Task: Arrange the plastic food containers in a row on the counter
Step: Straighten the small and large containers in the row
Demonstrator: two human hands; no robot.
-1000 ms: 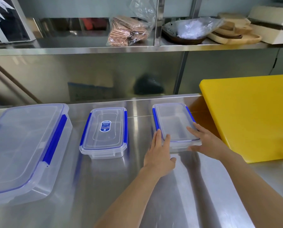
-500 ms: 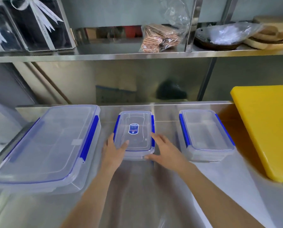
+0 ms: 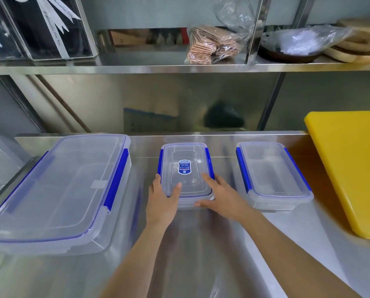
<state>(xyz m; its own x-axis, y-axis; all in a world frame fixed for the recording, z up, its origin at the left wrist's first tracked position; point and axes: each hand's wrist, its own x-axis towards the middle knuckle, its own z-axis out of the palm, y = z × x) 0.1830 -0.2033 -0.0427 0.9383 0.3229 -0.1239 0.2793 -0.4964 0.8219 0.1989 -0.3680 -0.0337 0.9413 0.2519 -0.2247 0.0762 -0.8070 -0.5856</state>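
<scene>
I see two bare forearms coming in from the bottom edge, no sleeves in view on either one. Left hand [image 3: 163, 203] and right hand [image 3: 221, 197]: no gloves, no rings, no watch or wristband that I can make out. Nails short and plain, no polish, as far as the resolution lets me tell. No tattoos or markings on the parts I see. Upper arms and the rest of the body are out of my view.

Both hands [image 3: 161, 200] [image 3: 221, 196] clasp the middle container [image 3: 185, 166] on the steel counter [image 3: 201, 254].
</scene>
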